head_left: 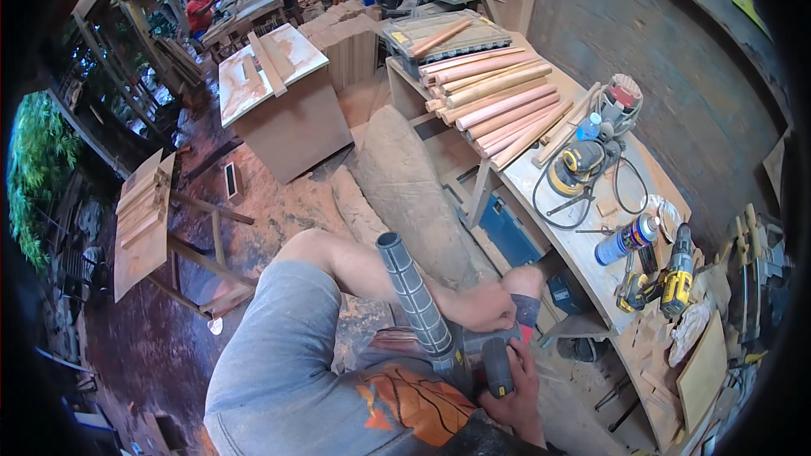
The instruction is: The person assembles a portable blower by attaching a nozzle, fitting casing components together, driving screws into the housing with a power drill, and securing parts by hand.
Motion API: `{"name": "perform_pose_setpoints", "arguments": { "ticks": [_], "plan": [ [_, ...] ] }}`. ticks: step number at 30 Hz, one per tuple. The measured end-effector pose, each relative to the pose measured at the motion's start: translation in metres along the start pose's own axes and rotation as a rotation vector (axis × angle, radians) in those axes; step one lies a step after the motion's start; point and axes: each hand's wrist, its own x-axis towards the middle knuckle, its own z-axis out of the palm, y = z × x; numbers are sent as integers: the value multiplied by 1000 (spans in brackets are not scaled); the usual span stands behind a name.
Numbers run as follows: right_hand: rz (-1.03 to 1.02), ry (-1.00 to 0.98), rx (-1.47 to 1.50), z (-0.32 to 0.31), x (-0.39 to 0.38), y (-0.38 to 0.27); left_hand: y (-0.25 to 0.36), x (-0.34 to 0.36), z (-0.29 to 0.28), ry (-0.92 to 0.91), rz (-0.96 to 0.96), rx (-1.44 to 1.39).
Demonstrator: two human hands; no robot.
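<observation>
A grey shirt with an orange print (431, 405) is seen at the lower edge. Above it, a dark grey tube with a grid of pale lines (414, 295) is tilted over the lap, its open end up. Beside the tube's lower end, a dark grey rounded block with a yellow mark (498, 369) is gripped by the right hand (519, 397), its fingers curled around the side. The left hand (486, 307) is held just above, behind the tube, with fingers bent inward; whether anything is pinched cannot be told.

To the right, a pale-topped workbench (541, 190) is covered with a yellow-and-black cordless drill (678, 274), a blue-and-white spray can (627, 239), a yellow-and-black sander (574, 165) and, farther along, a row of round wooden rods (498, 97). Beyond, a white-topped brown box (291, 131) is topped with wooden strips (266, 63). Farthest off, two people are seen near a table.
</observation>
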Motion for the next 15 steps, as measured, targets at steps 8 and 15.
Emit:
{"name": "perform_pose_setpoints", "arguments": {
  "ticks": [8, 15],
  "plan": [
    [33, -8, 19, 3, 6, -2, 12, 5, -1, -37, -553, -243],
    [21, 5, 6, 4, 0, 8, -6, -3, -16, -27, 111, 168]
  ]
}}
